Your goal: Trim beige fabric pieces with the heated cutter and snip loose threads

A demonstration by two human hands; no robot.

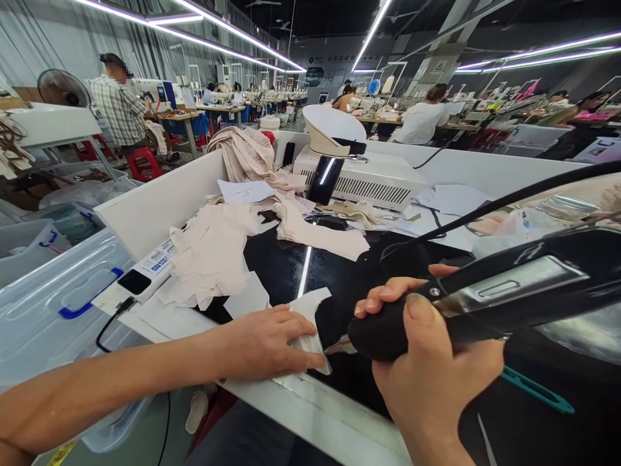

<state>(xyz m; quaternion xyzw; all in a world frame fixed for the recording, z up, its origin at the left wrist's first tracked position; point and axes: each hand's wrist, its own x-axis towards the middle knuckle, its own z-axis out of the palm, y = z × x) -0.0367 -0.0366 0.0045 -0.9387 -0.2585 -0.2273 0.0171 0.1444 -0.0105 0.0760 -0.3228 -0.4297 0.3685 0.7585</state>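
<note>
Blue print on one white device point(154, 264) and lines on one sheet point(245, 191) are too small to read; one warning triangle point(439, 66) marks a pillar point(435, 81). The left hand point(266, 343), thumb and fingers apart, presses one pale piece point(313, 303) at the desk's point(356, 427) near edge. The right hand point(436, 366) is clamped round one black tool point(514, 291), its end near the piece.

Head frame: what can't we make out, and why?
All in the head view:
- Black tool: far end cut off by the right edge.
- White piece: partly hidden under the left hand.
- Printed slip: text too small to read.
- Pointed metal thing: rest cut off by the bottom edge.
</note>
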